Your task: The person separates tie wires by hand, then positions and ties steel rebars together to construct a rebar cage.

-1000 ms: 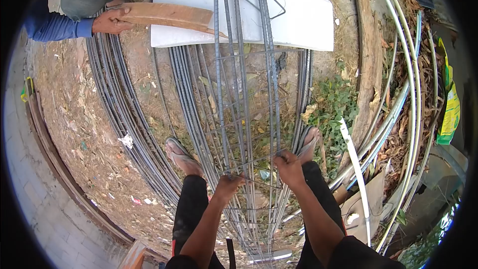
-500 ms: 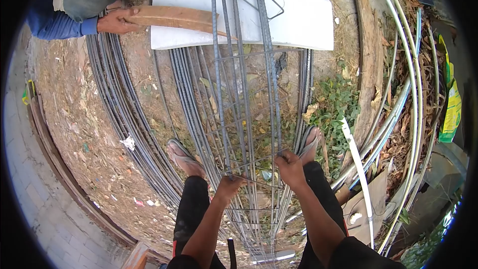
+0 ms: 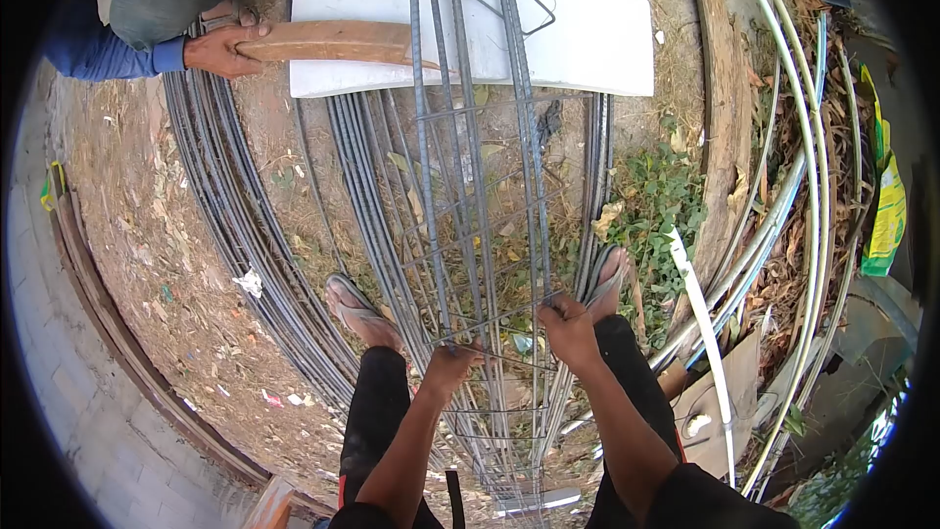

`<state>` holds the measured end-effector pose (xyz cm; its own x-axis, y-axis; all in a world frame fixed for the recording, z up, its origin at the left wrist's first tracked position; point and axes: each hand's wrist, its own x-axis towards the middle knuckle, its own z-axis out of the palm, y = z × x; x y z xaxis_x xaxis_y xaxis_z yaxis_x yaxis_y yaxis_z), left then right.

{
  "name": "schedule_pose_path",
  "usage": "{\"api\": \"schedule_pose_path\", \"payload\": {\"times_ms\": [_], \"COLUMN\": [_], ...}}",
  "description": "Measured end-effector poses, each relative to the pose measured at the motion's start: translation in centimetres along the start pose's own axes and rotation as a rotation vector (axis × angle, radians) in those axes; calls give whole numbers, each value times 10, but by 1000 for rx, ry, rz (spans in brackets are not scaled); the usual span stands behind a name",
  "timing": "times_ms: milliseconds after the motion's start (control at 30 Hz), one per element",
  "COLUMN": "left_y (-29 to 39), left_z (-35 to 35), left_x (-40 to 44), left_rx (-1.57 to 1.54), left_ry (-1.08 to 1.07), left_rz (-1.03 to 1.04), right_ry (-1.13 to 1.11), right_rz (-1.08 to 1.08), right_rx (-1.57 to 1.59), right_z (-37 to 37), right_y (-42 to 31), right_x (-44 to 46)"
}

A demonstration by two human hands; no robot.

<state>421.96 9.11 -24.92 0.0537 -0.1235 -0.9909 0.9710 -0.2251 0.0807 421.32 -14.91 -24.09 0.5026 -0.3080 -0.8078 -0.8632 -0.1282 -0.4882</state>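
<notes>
My left hand [image 3: 453, 364] is closed on a thin metal stirrup [image 3: 509, 317] of the rebar cage, at its left side. At the cage's right side, my right hand [image 3: 565, 323] is closed on the same stirrup, near its corner. Long ribbed bars [image 3: 477, 186] of the cage run away from me between my feet. Farther off, the bars pass over a white foam slab [image 3: 587, 34]. A co-worker's hand [image 3: 223, 49] holds a wooden board [image 3: 338, 40] that reaches over the slab to the bars.
Bundles of rebar [image 3: 227, 186] lie on the littered ground at the left, beside a block wall [image 3: 88, 411]. Green plants [image 3: 658, 198], a rough timber [image 3: 727, 118], pale pipes [image 3: 821, 176] and a broken white pipe [image 3: 703, 328] are at the right.
The co-worker's hand and the board have shifted slightly left since the last frame, after a small move right. Both my hands stay closed at nearly the same places on the cage.
</notes>
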Motion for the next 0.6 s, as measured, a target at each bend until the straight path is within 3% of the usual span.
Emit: {"api": "schedule_pose_path", "payload": {"times_ms": [133, 233, 333, 400, 433, 600], "left_y": [-10, -5, -25, -14, -2, -8], "left_z": [-6, 1, -12, -11, -5, -8], "left_x": [10, 9, 31, 29, 18, 16], "left_rx": [9, 41, 17, 74, 69, 127], "left_ry": [-73, 61, 21, 9, -10, -64], "left_rz": [4, 37, 23, 22, 24, 34], "right_ry": [-22, -6, -60, 16, -66, -162], "right_rz": [27, -55, 30, -139, 52, 56], "right_rx": [30, -116, -2, -3, -47, -78], "right_z": [-2, -3, 0, 8, -3, -5], "right_y": [1, -9, -8, 23, -23, 7], "right_x": [5, 9, 11, 28, 11, 21]}}
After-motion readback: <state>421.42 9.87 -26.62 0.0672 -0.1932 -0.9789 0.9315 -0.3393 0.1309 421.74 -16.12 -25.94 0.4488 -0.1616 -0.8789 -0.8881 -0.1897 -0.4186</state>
